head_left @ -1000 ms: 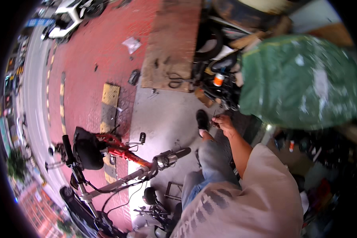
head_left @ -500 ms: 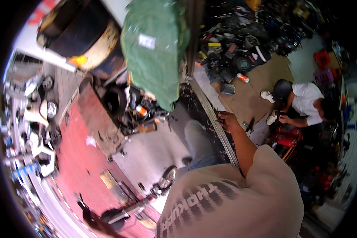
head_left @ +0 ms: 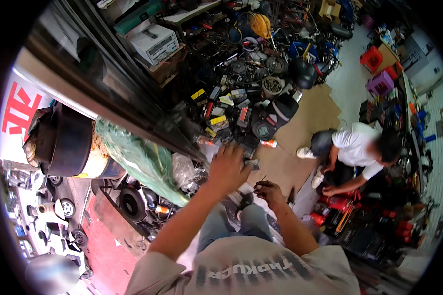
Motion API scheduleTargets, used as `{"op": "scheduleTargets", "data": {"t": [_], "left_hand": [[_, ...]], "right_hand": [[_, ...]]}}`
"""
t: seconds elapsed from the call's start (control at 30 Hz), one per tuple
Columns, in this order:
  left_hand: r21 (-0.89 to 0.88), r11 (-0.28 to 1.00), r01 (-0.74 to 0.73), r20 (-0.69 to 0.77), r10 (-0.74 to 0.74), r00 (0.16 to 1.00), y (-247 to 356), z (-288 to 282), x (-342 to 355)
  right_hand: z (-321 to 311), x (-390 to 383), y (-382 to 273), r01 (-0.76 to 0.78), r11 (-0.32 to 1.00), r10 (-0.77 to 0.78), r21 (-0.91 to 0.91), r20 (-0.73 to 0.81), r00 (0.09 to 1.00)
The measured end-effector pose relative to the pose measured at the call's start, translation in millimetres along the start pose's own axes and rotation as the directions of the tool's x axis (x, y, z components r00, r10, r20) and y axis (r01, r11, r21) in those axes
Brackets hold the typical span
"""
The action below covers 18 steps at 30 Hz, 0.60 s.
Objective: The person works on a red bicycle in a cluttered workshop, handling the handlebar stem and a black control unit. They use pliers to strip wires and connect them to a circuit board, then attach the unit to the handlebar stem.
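My left hand reaches forward at mid-picture, fingers stretched out and apart, with nothing visible in it. Beyond its fingertips lie dark boxes and parts on the floor. A little to the right, my right hand is closed, fingertips pinched together. A thin dark sliver sticks up from the pinch, too small for me to name. Both forearms come from the lower edge, over my jeans.
A person in a white top crouches at right beside red tools. Parts and small boxes cover the floor ahead, near cardboard. A door frame, green-wrapped bundle, rusty drum and tyre stand left.
My view has turned from the doorway toward the cluttered room. My left hand has come from the lower left to the middle. My right hand stays pinched, in front of me.
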<state>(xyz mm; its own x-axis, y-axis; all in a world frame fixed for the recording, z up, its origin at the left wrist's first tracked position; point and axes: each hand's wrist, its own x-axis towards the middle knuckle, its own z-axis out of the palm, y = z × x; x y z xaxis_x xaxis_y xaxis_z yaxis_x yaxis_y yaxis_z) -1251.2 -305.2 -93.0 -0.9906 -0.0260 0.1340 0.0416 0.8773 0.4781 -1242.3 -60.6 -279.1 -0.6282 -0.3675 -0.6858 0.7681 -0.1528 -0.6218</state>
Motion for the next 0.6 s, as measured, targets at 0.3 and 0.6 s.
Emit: {"op": "scheduleTargets", "data": {"t": [0.3,0.6], "left_hand": [[0.637,0.751,0.176,0.06,-0.276,0.959,-211,-48,434],[0.679,0.577,0.453,-0.181,-0.467,0.866,-451,-124,711]], "right_hand": [[45,96,-156,0.177,0.981,-0.188,-0.074,-0.175,0.966],[52,265,-231,0.029,0.977,0.066,0.211,-0.431,0.9]]}}
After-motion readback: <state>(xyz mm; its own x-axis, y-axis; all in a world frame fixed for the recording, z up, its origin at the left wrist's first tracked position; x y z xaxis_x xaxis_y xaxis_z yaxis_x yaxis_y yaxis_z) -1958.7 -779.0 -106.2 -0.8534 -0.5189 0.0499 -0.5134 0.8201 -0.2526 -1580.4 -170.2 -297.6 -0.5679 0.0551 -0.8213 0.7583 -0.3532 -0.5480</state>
